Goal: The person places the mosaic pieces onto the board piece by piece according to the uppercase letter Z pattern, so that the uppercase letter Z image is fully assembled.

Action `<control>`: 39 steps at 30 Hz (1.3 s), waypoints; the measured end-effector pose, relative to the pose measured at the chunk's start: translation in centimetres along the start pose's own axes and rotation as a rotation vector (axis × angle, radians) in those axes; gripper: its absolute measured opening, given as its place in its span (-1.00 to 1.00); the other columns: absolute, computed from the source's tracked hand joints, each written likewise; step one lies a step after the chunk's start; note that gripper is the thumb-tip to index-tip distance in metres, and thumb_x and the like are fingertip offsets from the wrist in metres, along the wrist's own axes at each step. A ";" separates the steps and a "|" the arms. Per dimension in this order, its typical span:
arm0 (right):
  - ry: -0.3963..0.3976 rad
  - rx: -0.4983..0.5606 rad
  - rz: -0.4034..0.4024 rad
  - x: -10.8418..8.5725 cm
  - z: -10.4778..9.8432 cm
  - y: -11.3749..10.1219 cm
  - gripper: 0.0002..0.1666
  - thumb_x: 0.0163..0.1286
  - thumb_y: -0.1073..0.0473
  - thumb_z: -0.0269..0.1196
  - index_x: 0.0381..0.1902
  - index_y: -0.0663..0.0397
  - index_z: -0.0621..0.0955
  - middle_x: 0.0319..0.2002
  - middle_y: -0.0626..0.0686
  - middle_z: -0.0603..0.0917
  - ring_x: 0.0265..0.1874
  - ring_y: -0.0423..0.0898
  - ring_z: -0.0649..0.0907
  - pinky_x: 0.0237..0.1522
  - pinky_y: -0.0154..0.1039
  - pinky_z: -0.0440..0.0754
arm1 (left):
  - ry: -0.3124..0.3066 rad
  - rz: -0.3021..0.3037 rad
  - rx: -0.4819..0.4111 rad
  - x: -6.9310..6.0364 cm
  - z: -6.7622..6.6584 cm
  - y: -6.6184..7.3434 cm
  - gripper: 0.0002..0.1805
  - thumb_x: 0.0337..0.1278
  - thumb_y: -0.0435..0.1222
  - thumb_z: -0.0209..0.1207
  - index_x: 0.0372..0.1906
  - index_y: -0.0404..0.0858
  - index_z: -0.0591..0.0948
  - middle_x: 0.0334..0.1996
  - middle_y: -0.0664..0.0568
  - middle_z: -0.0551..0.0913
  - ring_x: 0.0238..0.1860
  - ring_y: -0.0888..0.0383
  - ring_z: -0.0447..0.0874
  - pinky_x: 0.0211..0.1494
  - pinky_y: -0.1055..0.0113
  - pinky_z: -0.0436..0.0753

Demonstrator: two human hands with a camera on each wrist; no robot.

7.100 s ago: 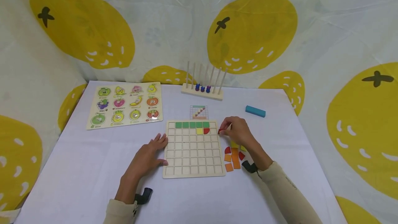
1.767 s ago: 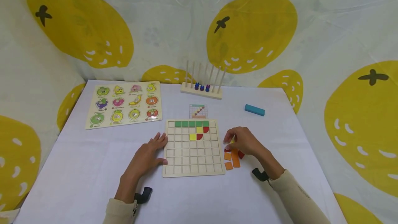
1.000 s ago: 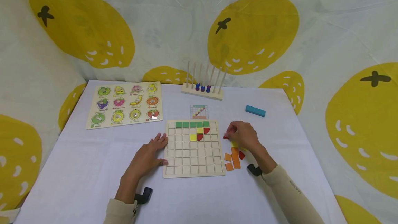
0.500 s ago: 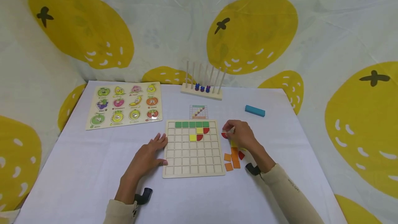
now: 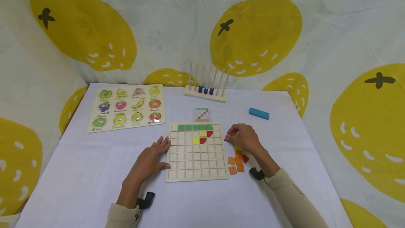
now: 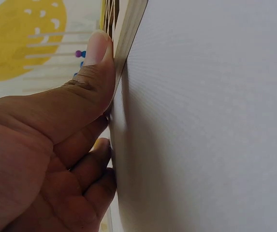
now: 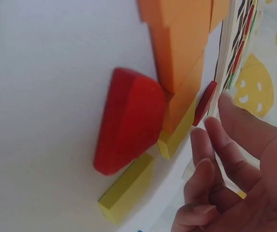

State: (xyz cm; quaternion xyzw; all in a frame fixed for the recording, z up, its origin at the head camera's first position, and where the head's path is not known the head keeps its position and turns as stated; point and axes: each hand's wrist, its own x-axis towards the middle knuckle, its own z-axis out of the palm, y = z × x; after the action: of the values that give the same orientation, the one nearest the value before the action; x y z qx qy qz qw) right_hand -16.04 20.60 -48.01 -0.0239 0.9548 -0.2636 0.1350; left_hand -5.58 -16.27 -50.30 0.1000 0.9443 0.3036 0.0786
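A wooden grid board [image 5: 188, 164] lies in the middle of the table. In its slots sit a row of green squares [image 5: 195, 127], two yellow squares [image 5: 196, 140] and two red quarter-circle pieces [image 5: 210, 133]. My left hand [image 5: 148, 163] rests along the board's left edge with fingers spread; the left wrist view shows the thumb [image 6: 97, 53] against its side. Just off the board's right edge, my right hand [image 5: 245, 138] pinches another red quarter-circle piece [image 5: 226, 138] at the fingertips, partly hidden in the head view. The right wrist view shows this piece [image 7: 206, 104] low over the cloth.
Orange pieces [image 5: 238, 161], a red quarter-circle [image 5: 245, 158] and yellow pieces [image 7: 128, 188] lie right of the board. Behind it are a pattern card [image 5: 201, 114] and a peg stand [image 5: 205, 95]. A fruit puzzle [image 5: 126, 108] lies left, a blue bar [image 5: 259, 113] right.
A yellow square and a red quarter-circle have been added in the third row. My right hand has picked another red quarter-circle from the pile and turned it beside the board. The left hand stays put.
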 end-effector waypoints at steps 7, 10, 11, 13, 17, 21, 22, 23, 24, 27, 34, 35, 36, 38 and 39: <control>-0.052 0.015 -0.021 0.6 0.3 0.3 -0.82 0.31 0.11 0.56 -0.23 -0.06 0.73 -0.31 0.02 0.65 -0.21 -0.01 0.58 -0.25 -0.23 0.54 | 0.006 0.010 0.001 0.0 0.0 0.0 0.11 -0.25 -0.23 0.67 0.55 -0.25 0.42 0.61 -0.08 0.33 0.67 -0.16 0.22 0.60 -0.27 0.37; -0.061 0.050 -0.043 0.6 0.1 0.5 -0.86 0.33 0.16 0.53 -0.25 -0.06 0.73 -0.31 0.02 0.65 -0.23 0.00 0.58 -0.28 -0.22 0.55 | 0.009 0.012 0.002 0.0 0.0 0.0 0.11 -0.25 -0.23 0.67 0.55 -0.26 0.43 0.61 -0.09 0.33 0.66 -0.18 0.22 0.59 -0.29 0.37; -0.059 0.059 -0.048 0.6 -0.1 0.5 -0.87 0.34 0.17 0.53 -0.26 -0.07 0.73 -0.32 0.02 0.65 -0.24 0.00 0.57 -0.30 -0.22 0.56 | 0.008 0.011 0.002 0.0 0.0 0.0 0.11 -0.25 -0.23 0.67 0.55 -0.25 0.43 0.61 -0.09 0.33 0.67 -0.18 0.22 0.59 -0.29 0.37; -0.055 0.069 -0.064 0.6 -0.4 0.5 -0.89 0.36 0.18 0.51 -0.28 -0.08 0.74 -0.33 0.01 0.65 -0.25 0.00 0.57 -0.32 -0.22 0.55 | 0.004 0.003 -0.003 0.0 0.0 0.0 0.11 -0.24 -0.22 0.67 0.56 -0.24 0.42 0.61 -0.07 0.32 0.67 -0.15 0.21 0.61 -0.28 0.36; -0.046 0.084 -0.098 0.4 -0.7 0.0 -0.90 0.38 0.17 0.50 -0.31 -0.12 0.75 -0.35 -0.01 0.64 -0.24 -0.01 0.54 -0.28 -0.21 0.50 | -0.001 0.003 0.002 0.0 0.0 -0.1 0.11 -0.24 -0.21 0.67 0.56 -0.24 0.42 0.61 -0.07 0.32 0.67 -0.16 0.21 0.61 -0.27 0.36; -0.050 0.091 -0.153 0.3 -0.6 -1.3 -0.89 0.35 0.16 0.52 -0.35 -0.16 0.77 -0.38 -0.05 0.66 -0.20 -0.01 0.52 -0.19 -0.17 0.45 | -0.006 0.003 0.005 0.0 0.0 -0.1 0.12 -0.24 -0.21 0.67 0.56 -0.23 0.41 0.62 -0.07 0.32 0.67 -0.16 0.21 0.60 -0.28 0.37; -0.052 0.092 -0.166 0.4 -0.5 -1.7 -0.88 0.35 0.16 0.53 -0.35 -0.18 0.78 -0.39 -0.06 0.66 -0.19 -0.02 0.51 -0.17 -0.16 0.45 | -0.008 -0.001 0.003 0.0 0.0 -0.1 0.11 -0.23 -0.21 0.67 0.57 -0.22 0.41 0.62 -0.06 0.31 0.68 -0.15 0.20 0.60 -0.28 0.37; -0.054 0.095 -0.180 0.4 -0.3 -2.1 -0.88 0.34 0.16 0.53 -0.36 -0.18 0.78 -0.40 -0.07 0.67 -0.20 -0.02 0.52 -0.16 -0.16 0.45 | -0.009 -0.004 0.001 0.0 0.0 -0.2 0.12 -0.23 -0.21 0.67 0.57 -0.21 0.40 0.62 -0.05 0.31 0.68 -0.14 0.20 0.60 -0.28 0.37; -0.060 0.096 -0.194 0.4 -0.2 -2.4 -0.88 0.33 0.16 0.54 -0.37 -0.17 0.78 -0.40 -0.08 0.68 -0.20 -0.02 0.52 -0.15 -0.17 0.45 | -0.010 -0.004 0.002 0.0 0.0 -0.2 0.12 -0.23 -0.21 0.67 0.57 -0.21 0.40 0.62 -0.05 0.31 0.68 -0.14 0.20 0.60 -0.29 0.37; -0.070 0.107 -0.228 0.4 0.3 -3.8 -0.87 0.32 0.17 0.54 -0.37 -0.17 0.78 -0.41 -0.11 0.69 -0.22 -0.05 0.52 -0.17 -0.19 0.46 | -0.007 0.000 0.004 0.0 0.0 -0.2 0.12 -0.23 -0.21 0.67 0.57 -0.22 0.41 0.62 -0.05 0.32 0.68 -0.15 0.21 0.59 -0.29 0.38; -0.103 0.129 -0.287 0.3 1.5 -7.1 -0.88 0.30 0.21 0.55 -0.36 -0.12 0.79 -0.44 -0.12 0.70 -0.37 -0.07 0.53 -0.29 -0.23 0.48 | -0.012 -0.018 -0.009 0.0 0.1 -0.1 0.12 -0.22 -0.22 0.67 0.57 -0.20 0.40 0.63 -0.04 0.30 0.68 -0.17 0.19 0.59 -0.32 0.36; -0.110 0.133 -0.293 0.3 1.7 -7.4 -0.88 0.29 0.22 0.56 -0.37 -0.11 0.79 -0.45 -0.11 0.71 -0.38 -0.08 0.54 -0.28 -0.23 0.50 | -0.012 -0.021 -0.010 0.0 0.1 -0.1 0.12 -0.23 -0.22 0.67 0.58 -0.20 0.40 0.63 -0.04 0.29 0.68 -0.17 0.19 0.59 -0.32 0.36; -0.116 0.136 -0.296 0.3 2.0 -7.7 -0.88 0.28 0.22 0.56 -0.37 -0.10 0.79 -0.45 -0.11 0.72 -0.39 -0.10 0.56 -0.27 -0.24 0.51 | -0.012 -0.021 -0.009 0.0 0.1 -0.1 0.12 -0.23 -0.22 0.67 0.58 -0.20 0.40 0.63 -0.04 0.30 0.68 -0.17 0.19 0.59 -0.32 0.36; -0.126 0.142 -0.303 0.3 2.5 -8.2 -0.87 0.27 0.24 0.56 -0.37 -0.08 0.79 -0.46 -0.12 0.73 -0.38 -0.14 0.60 -0.22 -0.24 0.56 | -0.007 -0.013 -0.004 -0.1 0.0 -0.1 0.12 -0.23 -0.22 0.67 0.57 -0.21 0.41 0.63 -0.06 0.30 0.68 -0.19 0.20 0.58 -0.33 0.37; -0.126 0.138 -0.309 0.3 2.7 -8.4 -0.87 0.26 0.24 0.57 -0.38 -0.09 0.78 -0.46 -0.13 0.74 -0.38 -0.16 0.62 -0.18 -0.24 0.58 | -0.006 -0.013 -0.005 0.0 0.0 0.0 0.12 -0.24 -0.22 0.67 0.57 -0.21 0.41 0.63 -0.06 0.30 0.68 -0.18 0.19 0.59 -0.33 0.36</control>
State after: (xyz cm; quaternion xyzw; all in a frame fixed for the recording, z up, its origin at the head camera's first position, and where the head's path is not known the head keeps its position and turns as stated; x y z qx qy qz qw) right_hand -15.79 12.01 -46.02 -0.1775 0.9091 -0.3440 0.1539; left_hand -5.54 -16.30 -50.32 0.0944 0.9439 0.3052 0.0835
